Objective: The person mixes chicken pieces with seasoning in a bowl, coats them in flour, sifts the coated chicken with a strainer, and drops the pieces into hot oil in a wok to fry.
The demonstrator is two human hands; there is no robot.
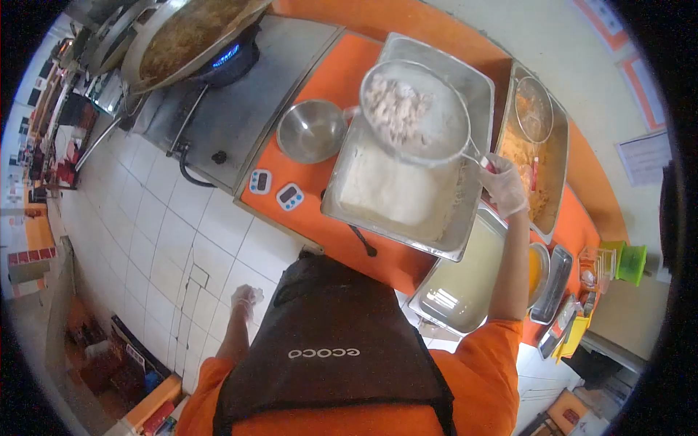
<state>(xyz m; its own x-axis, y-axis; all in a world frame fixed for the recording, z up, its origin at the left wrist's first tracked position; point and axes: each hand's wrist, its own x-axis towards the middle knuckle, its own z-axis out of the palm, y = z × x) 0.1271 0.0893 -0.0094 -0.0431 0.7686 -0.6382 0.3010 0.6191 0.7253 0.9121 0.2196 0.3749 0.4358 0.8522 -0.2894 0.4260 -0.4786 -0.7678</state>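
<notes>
My right hand (505,187), in a clear plastic glove, is closed around the handle of a round wire strainer (442,120). Small flour-dusted pieces (396,107), which look like raw meat, lie in the strainer. It is held over a deep metal pan (454,251) containing white flour (389,192). Whether the strainer touches the pan's rim, I cannot tell. Low at my side, my left hand (247,298), also gloved, hangs over the tiled floor with loosely bent fingers and nothing visible in it.
Left of the pan are a steel bowl (313,131) and two timers (260,182). A large wok (193,43) sits over a lit blue flame (227,55). At right, a tray of orange-brown crumbs (544,200) holds another strainer (534,109). A pan of pale liquid (465,272) stands nearer me.
</notes>
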